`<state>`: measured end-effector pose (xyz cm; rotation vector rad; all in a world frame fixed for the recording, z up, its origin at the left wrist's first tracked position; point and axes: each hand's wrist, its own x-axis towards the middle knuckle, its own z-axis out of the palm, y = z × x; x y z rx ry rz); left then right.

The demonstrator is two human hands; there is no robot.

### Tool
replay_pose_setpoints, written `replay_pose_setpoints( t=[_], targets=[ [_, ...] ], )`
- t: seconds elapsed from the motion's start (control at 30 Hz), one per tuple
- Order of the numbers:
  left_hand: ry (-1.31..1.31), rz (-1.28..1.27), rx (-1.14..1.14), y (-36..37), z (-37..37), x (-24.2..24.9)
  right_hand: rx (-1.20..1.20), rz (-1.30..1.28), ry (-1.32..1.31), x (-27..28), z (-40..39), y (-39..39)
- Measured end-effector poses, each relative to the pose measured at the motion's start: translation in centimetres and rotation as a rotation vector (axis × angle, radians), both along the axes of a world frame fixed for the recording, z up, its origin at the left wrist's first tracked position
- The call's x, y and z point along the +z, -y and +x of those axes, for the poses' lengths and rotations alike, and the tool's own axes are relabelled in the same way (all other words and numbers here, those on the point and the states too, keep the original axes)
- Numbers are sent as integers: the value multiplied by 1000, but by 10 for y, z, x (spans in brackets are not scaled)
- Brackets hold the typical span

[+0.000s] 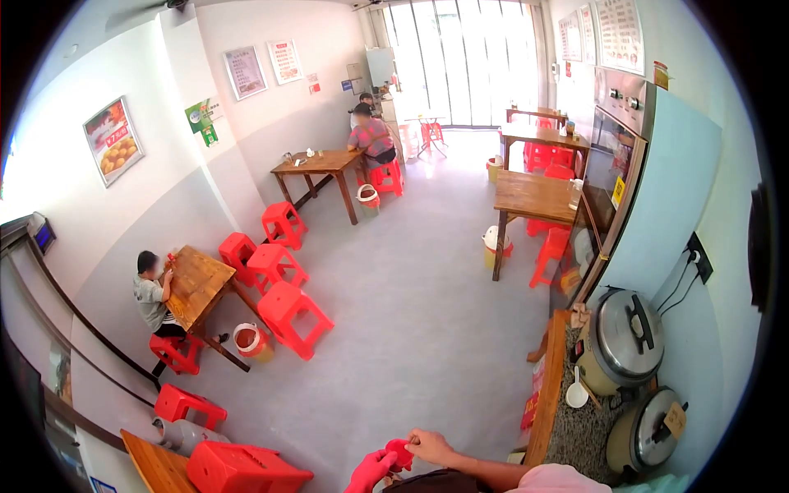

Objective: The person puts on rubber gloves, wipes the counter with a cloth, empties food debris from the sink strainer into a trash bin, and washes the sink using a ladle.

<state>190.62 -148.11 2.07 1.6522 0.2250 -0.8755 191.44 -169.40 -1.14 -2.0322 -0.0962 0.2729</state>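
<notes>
At the bottom edge, my left hand [374, 470] wears a pinkish-red glove. Its fingers are closed against a bright red, crumpled piece [400, 454] that looks like a second rubber glove. My right hand [431, 447] is bare and comes in from the right, its fingers pinched on the upper side of the same red piece. Both hands are close together in front of my body, over the grey floor. Part of the left hand is cut off by the frame edge, and the far fingers are partly hidden.
To my right, a stone-topped counter [567, 440] holds two big rice cookers [612, 345] and a white ladle [577, 394]. Red stools [296, 316], wooden tables [534, 195] and bins [252, 341] line both sides. One person [152, 296] sits at left; others [374, 135] sit farther back.
</notes>
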Motion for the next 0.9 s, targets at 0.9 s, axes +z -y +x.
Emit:
replay_pose_setpoints(
  t=[0.9],
  targets=[
    [117, 297, -31, 8, -2, -8, 249, -73, -272, 24, -17, -36]
  ],
)
